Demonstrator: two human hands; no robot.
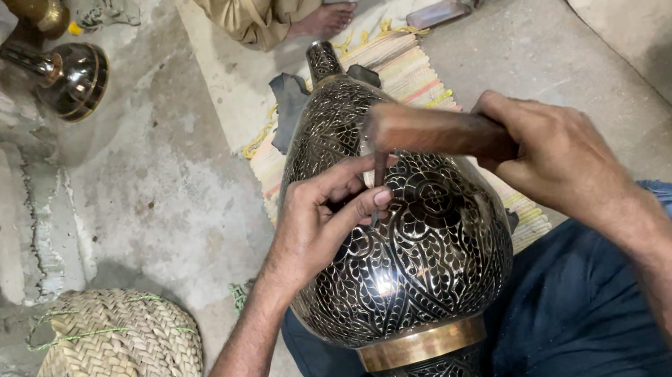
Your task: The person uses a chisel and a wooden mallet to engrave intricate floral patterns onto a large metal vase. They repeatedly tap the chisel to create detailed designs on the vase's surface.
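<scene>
I have the engraved metal vase [419, 247] lying across my lap, neck toward the striped mat [413, 76]. My left hand [319, 223] pinches a thin chisel [376, 174] against it; my right hand [552, 148] is closed round a wooden mallet [427, 132], poised above to strike.

Black-and-silver engraved floral scrollwork over the vase [419, 247] with a plain brass band, dark brown wood for the mallet [436, 133], pale tan weave on the basket [124, 360], striped multicolour rug [413, 76].
</scene>
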